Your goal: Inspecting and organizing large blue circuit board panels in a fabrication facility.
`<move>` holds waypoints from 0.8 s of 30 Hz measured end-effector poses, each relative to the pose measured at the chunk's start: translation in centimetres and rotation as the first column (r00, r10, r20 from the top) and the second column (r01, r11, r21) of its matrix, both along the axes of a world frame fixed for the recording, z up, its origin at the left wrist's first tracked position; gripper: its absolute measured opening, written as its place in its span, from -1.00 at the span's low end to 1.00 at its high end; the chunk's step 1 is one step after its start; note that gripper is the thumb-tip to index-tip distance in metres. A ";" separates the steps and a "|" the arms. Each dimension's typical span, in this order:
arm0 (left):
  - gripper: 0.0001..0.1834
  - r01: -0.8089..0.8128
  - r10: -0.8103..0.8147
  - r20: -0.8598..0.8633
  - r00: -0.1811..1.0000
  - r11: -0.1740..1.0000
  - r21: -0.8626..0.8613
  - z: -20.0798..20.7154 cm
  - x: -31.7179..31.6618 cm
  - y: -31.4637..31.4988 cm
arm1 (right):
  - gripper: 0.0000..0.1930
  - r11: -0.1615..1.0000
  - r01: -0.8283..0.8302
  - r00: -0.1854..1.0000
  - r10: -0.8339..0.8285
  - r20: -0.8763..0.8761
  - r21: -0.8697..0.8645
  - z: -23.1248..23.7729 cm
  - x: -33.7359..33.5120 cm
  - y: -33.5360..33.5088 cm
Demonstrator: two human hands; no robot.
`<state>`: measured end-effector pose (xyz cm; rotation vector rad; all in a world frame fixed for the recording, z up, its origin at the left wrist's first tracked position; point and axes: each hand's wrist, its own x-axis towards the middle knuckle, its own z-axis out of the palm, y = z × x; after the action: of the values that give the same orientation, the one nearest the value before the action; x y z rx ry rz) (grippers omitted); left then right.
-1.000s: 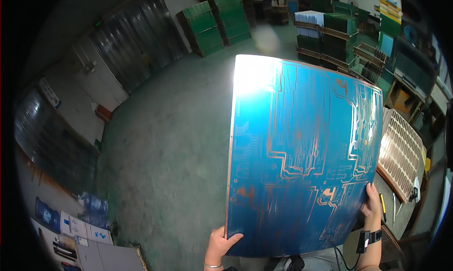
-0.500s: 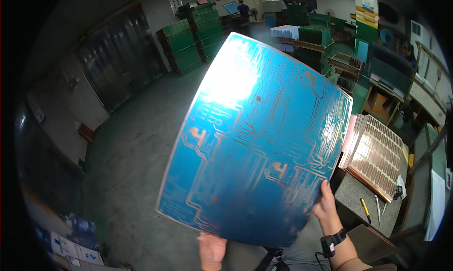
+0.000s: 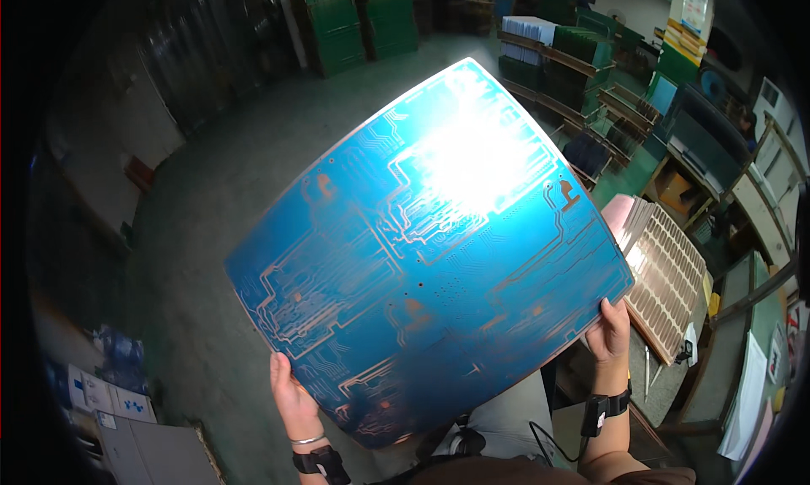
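1. Grey box (image 3: 156, 451) well to the left of the left hand (image 3: 295, 401).
2. That left hand grips the lower-left edge of a blue board (image 3: 456, 316), most fingers hidden beneath.
3. The board spans the gap between both hands and reaches beyond them, tilted. It should handle as thin, stiff and fairly light; its glossy face looks slick and easily scratched, so hold the edges. Half a second ago the left hand was under the bottom edge; since then the board has turned clockwise and its glare has shifted rightward.
4. Right hand (image 3: 609, 331) clasps the lower-right edge, near the corner.
5. Copper-coloured panels (image 3: 666, 274) lie stacked beyond the right hand, on the grey tabletop (image 3: 672, 389).
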<state>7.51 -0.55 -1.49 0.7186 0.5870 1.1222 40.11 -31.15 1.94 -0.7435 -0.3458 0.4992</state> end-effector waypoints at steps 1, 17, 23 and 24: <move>-0.75 0.002 -0.002 -0.003 1.000 1.000 -0.013 0.2 -0.5 0.2 | -0.53 1.000 0.009 1.000 -0.009 0.026 -0.014 0.3 -0.4 -0.3; -0.79 -0.111 0.095 -0.208 0.974 0.991 -0.068 -0.9 -1.9 2.5 | -0.45 0.981 -0.143 0.989 0.148 0.031 -0.128 1.2 -0.8 -1.1; -0.73 -0.166 0.138 -0.275 0.952 0.983 -0.081 -1.3 -2.4 2.8 | -0.42 0.965 -0.220 0.974 0.225 0.017 -0.139 1.2 -0.7 -1.1; -0.71 -0.192 0.162 -0.289 0.944 0.978 -0.078 -1.3 -2.3 2.8 | -0.42 0.967 -0.213 0.976 0.217 0.014 -0.141 1.3 -0.8 -0.9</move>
<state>5.17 2.25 -2.76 0.7504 0.9616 1.1537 39.29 -32.09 3.20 -0.8536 -0.4253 0.7238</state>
